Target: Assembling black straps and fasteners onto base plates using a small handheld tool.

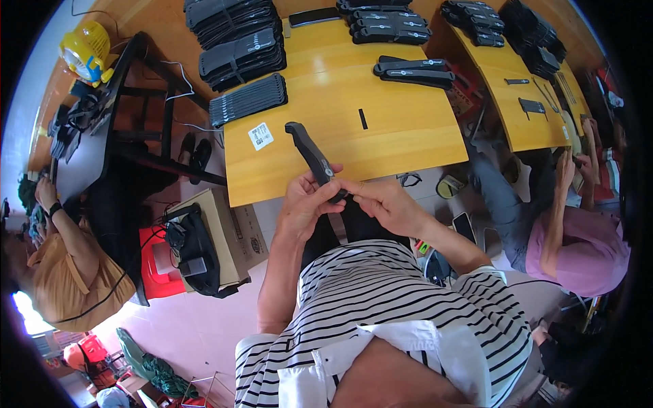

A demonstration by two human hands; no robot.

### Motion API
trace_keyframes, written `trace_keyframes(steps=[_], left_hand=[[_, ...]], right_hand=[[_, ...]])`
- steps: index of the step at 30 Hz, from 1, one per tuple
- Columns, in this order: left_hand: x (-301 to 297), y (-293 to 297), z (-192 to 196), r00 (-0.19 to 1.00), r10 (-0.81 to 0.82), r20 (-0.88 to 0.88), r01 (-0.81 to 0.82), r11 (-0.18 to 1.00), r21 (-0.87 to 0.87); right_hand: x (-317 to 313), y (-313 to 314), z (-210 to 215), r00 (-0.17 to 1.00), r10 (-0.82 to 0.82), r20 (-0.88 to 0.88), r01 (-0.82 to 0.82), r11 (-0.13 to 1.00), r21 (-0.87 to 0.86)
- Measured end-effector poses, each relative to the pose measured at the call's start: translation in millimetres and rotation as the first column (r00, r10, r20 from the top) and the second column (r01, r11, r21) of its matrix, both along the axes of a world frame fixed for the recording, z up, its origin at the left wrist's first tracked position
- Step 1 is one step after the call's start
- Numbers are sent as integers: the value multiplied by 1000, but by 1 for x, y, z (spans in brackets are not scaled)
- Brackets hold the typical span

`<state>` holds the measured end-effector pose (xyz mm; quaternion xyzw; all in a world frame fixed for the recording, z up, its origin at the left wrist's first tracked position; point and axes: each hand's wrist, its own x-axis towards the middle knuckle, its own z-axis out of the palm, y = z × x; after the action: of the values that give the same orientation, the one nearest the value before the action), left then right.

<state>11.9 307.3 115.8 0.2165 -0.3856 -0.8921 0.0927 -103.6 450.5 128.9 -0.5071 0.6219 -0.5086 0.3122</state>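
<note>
My left hand (pixel 303 204) is closed round the lower part of a folded black strap (pixel 311 153) with a small pale mark on it. The strap slants up and to the left over the near edge of the yellow table (pixel 320 88). Fingers of my right hand (pixel 389 204) are pinched together at its lower end, touching it; what exactly they grip there is hidden. Beyond my hands lie a short black strip (pixel 363 119) and a white printed label (pixel 260 136).
Stacked black straps (pixel 241 58) stand at the table's far left, with more bundles (pixel 389 27) at the back. Two loose straps (pixel 415 71) lie at the right. An open cardboard box (pixel 235 234) stands left of me. Co-workers sit at both sides; the right one wears pink (pixel 578 245).
</note>
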Motion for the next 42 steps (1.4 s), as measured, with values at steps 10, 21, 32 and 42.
trace_keyframes(steps=[10,21,32,42], left_hand=[[1,-1,-3,998,-52,19,54,997,-60],[-1,5,-2,992,-85,-92,83,996,-27],[0,13,7,999,18,-31,-22,990,-138],[-4,8,-1,989,-95,-116,85,992,-88]], right_hand=[[-2,1,-15,878,15,478,-44,998,49],[-11,6,1,924,66,376,-112,988,102],[-19,10,15,471,-13,882,-279,946,163],[-21,8,8,675,63,735,-301,933,197]])
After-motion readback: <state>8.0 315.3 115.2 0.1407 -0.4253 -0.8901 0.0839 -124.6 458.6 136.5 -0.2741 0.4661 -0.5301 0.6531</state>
